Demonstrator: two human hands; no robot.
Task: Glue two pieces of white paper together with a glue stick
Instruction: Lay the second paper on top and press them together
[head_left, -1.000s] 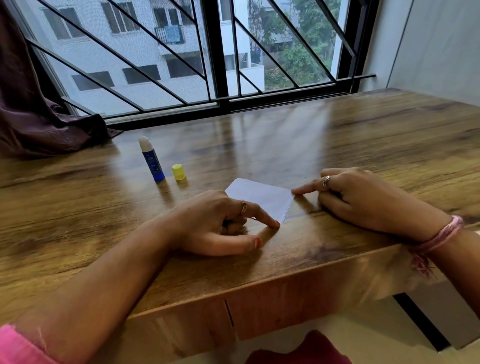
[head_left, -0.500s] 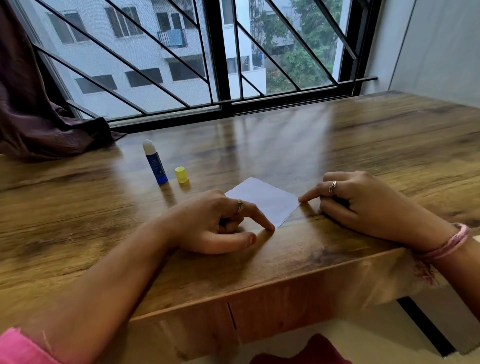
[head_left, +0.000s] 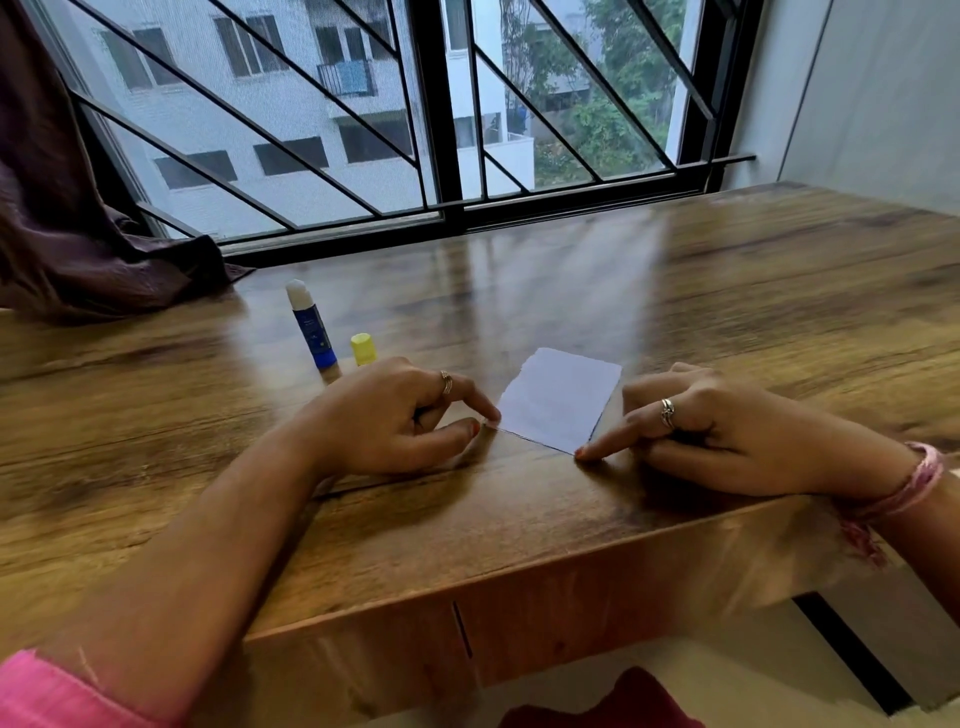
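Paper lies flat on the tabletop as what looks like 1 stacked piece, left hand and right hand gripping nothing, forefingers pinning its near corners, while the uncapped glue stick stands aside, so gluing seems nearly finished.

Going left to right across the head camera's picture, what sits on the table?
Dark curtain → uncapped glue stick → yellow cap → left hand → white paper → right hand.
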